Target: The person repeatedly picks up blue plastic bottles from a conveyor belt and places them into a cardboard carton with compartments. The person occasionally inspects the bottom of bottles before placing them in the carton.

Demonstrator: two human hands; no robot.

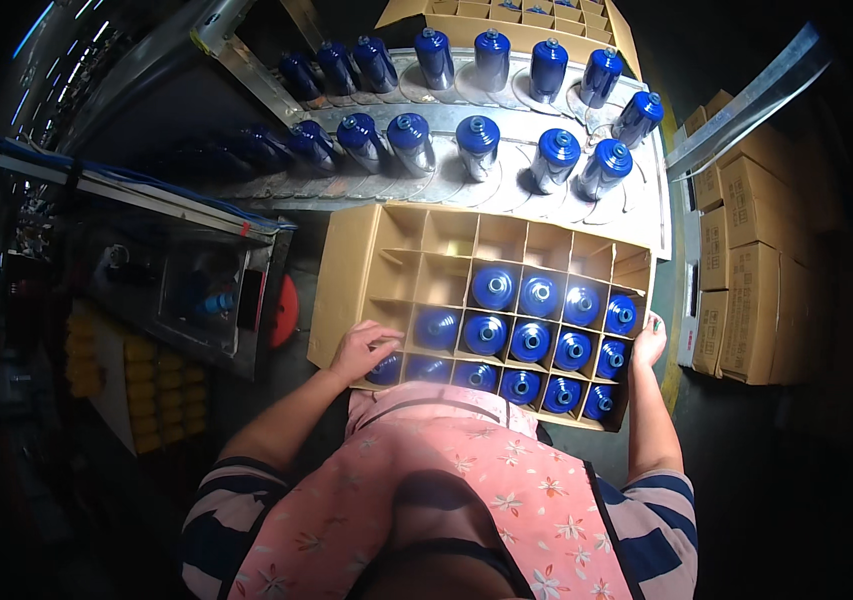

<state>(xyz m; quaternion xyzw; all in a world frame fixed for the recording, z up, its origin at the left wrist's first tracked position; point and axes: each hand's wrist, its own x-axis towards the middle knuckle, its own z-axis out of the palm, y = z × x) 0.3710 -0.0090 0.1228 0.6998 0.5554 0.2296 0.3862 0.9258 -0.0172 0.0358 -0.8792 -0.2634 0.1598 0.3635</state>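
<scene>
A divided cardboard box [346, 290] lies in front of me against my apron, tilted a little. Blue glossy bottles with a small neck on top, such as this blue bottle [485, 334], stand in many of its cells; several cells at the far side and far left hold none. My left hand [366, 350] hovers at the box's near left cells, fingers apart and loosely bent, just above a blue bottle [383, 368] partly hidden under it. At the box's right side, my right hand [649, 341] grips the outer wall, its fingers partly out of sight.
Beyond the box runs a metal conveyor [646, 220] carrying two rows of blue bottles [477, 134]. Another divided carton [506, 35] sits behind it. Stacked brown cartons [746, 290] stand at the right, by a metal rail [746, 100]. A machine with a red disc [286, 309] is at the left.
</scene>
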